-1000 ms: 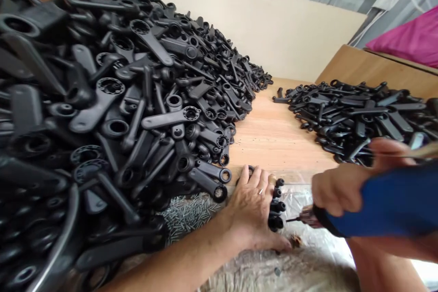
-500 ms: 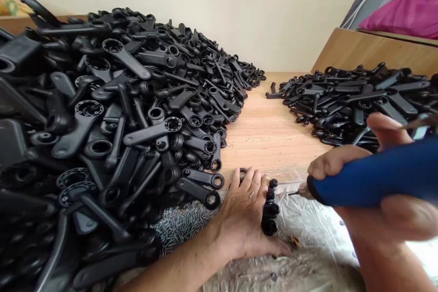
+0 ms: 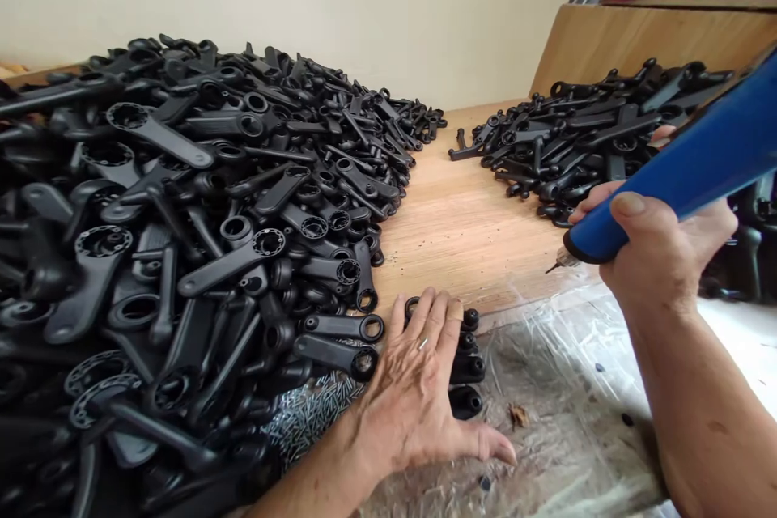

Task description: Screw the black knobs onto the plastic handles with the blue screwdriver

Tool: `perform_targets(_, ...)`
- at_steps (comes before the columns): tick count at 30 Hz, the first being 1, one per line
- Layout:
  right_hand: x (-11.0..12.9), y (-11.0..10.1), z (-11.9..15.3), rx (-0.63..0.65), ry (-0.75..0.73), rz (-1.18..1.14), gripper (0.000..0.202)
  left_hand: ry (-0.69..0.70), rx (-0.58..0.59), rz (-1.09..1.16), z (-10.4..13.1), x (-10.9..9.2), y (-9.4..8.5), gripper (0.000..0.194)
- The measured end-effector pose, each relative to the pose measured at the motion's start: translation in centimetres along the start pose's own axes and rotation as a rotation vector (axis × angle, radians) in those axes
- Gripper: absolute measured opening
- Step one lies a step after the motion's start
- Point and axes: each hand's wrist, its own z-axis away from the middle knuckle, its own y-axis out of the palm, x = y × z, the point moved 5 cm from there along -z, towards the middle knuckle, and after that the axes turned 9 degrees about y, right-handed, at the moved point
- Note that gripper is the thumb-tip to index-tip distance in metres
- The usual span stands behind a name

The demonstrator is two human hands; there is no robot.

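My left hand point(image 3: 418, 388) lies flat, fingers stretched out and thumb spread, over a row of black plastic crank handles point(image 3: 466, 368). Their knob ends stick out to the right of it; the rest is mostly hidden under the palm. A small shiny bit shows at a finger; I cannot tell whether it is a ring or a screw. Up and to the right, my right hand point(image 3: 661, 247) is closed around a blue power screwdriver point(image 3: 685, 166). Its thin bit point(image 3: 554, 267) points down-left, in the air, apart from the handles. Loose small screws point(image 3: 319, 413) lie left of my left hand.
A big heap of black crank handles point(image 3: 200, 259) fills the left side. A smaller pile point(image 3: 564, 137) lies at the back right of the wooden table point(image 3: 449, 235). Clear plastic sheeting point(image 3: 546, 388) covers the front, with a brown scrap point(image 3: 518, 416) on it. A pale board point(image 3: 340, 24) stands behind.
My right hand has raised and tilted the screwdriver, its rear end swinging upward and its bit moving away from the handle row. My left hand stays on the handles. The view has shifted slightly.
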Motion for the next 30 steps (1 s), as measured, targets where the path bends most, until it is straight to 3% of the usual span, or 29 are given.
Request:
perform_targets(4, -1.0, -0.8, -1.0, -0.069, -0.028, 0.056, 0.025, 0.01, -0.099, -0.041, 1.1, -0.6, -2.6, 0.112)
perform_targets(8, -1.7, -1.3, -1.3, -0.095, -0.038, 0.087, 0.031, -0.043, -0.216, -0.025, 4.1, -2.2, -4.8, 0.097)
perform_targets(13, -2.1, -1.5, -1.1, -0.077, -0.023, 0.099, 0.041, -0.159, -0.13, 0.111, 8.5, -2.2, -3.0, 0.082)
perform_targets(18, -2.5, -1.0, -0.7, -0.041, 0.025, 0.112, 0.043, -0.423, -0.331, 0.302, 11.8, -0.6, -0.5, 0.06)
perform_targets(21, -2.3, -0.8, -0.6, -0.027, 0.046, 0.114, 0.039, -0.58, -0.554, 0.552, 13.1, -0.5, -0.4, 0.051)
perform_targets(24, -2.1, -0.8, -0.6, -0.031, 0.039, 0.124, 0.038, -0.671, -0.728, 0.996, 13.5, -0.8, -0.7, 0.041)
perform_targets(27, -2.3, -1.0, -0.6, -0.035, 0.049, 0.135, 0.039, -0.775, -0.754, 1.419, 12.9, -1.0, -0.4, 0.037)
perform_targets(30, -2.8, -1.3, -0.7, -0.05, 0.077, 0.159, 0.042, -0.832, -0.721, 1.547, 12.2, -1.0, 0.0, 0.04)
